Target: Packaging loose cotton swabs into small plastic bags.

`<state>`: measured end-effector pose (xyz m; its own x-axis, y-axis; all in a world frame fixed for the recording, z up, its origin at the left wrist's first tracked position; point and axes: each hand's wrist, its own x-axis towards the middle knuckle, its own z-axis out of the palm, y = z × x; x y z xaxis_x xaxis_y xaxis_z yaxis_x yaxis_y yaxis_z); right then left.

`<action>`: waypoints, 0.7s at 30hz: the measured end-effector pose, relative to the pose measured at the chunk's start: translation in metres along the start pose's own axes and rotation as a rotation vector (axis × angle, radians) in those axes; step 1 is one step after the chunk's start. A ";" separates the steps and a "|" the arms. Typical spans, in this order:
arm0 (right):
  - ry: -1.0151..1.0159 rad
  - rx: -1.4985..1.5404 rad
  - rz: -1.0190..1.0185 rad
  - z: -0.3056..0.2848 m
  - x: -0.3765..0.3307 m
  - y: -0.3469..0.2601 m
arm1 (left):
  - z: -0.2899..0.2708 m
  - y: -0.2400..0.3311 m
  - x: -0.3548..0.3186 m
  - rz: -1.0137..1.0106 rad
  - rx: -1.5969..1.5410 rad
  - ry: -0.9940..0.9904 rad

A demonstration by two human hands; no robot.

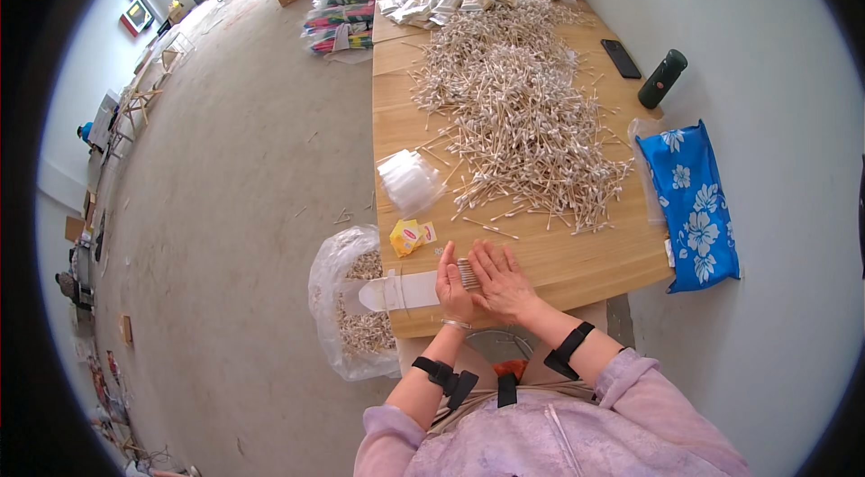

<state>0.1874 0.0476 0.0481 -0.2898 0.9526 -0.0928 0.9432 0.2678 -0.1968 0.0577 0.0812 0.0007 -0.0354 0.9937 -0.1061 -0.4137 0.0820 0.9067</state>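
Observation:
A small row of cotton swabs (pixel 467 273) lies on the table near its front edge, between my two hands. My left hand (pixel 454 288) stands on edge at the left of the swabs, fingers stretched out. From the other side my right hand (pixel 501 284) lies nearly flat, fingers extended, its side against the swabs. A white strip with a rounded end (pixel 396 291) reaches left from beneath my left hand to the table edge. Farther off, a big heap of loose cotton swabs (pixel 523 108) spreads over the wooden table (pixel 577 265).
Clear plastic bags (pixel 411 181) and yellow cards (pixel 410 236) lie at the left edge. Below hangs a plastic sack of swabs (pixel 329 297). On the right are a blue flowered pouch (pixel 698 216), a dark bottle (pixel 663 79) and a phone (pixel 621 58). Filled packets (pixel 441 4) lie at the back.

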 end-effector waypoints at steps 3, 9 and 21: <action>0.006 -0.002 -0.035 0.000 -0.007 0.000 | 0.003 0.001 0.000 0.008 0.001 -0.008; 0.020 0.057 -0.033 -0.005 -0.004 -0.003 | 0.003 0.004 -0.004 0.020 0.010 -0.024; 0.510 0.298 0.329 -0.002 0.026 0.045 | 0.007 0.009 -0.005 0.039 0.044 -0.024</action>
<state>0.2222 0.0845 0.0392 0.1870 0.9463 0.2639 0.8630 -0.0299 -0.5043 0.0602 0.0770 0.0120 -0.0285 0.9977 -0.0613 -0.3720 0.0463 0.9271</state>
